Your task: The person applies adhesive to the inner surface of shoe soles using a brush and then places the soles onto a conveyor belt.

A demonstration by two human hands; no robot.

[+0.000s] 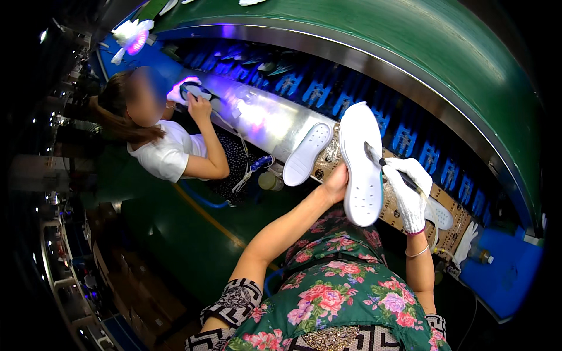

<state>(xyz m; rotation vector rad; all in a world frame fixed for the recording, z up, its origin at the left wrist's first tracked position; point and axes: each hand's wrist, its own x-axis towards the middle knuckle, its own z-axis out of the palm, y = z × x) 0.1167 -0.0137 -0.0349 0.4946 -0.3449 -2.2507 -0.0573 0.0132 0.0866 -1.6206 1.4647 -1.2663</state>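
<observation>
Upright in front of me is a white shoe sole with small holes near its heel and toe end. My left hand, bare, grips its left edge, with part of the fingers hidden behind it. In a white knit glove, my right hand is closed around a black-handled brush. The brush's dark bristles touch or hover at the sole's right side; I cannot tell which. A second white sole lies on the bench to the left. Partly behind my right wrist lies another pale sole.
Brown printed cardboard covers the bench. Behind it runs a row of blue racks below a green conveyor. A co-worker handles a shoe part at left. A thin tube hangs by my right wrist; a white glove lies beyond.
</observation>
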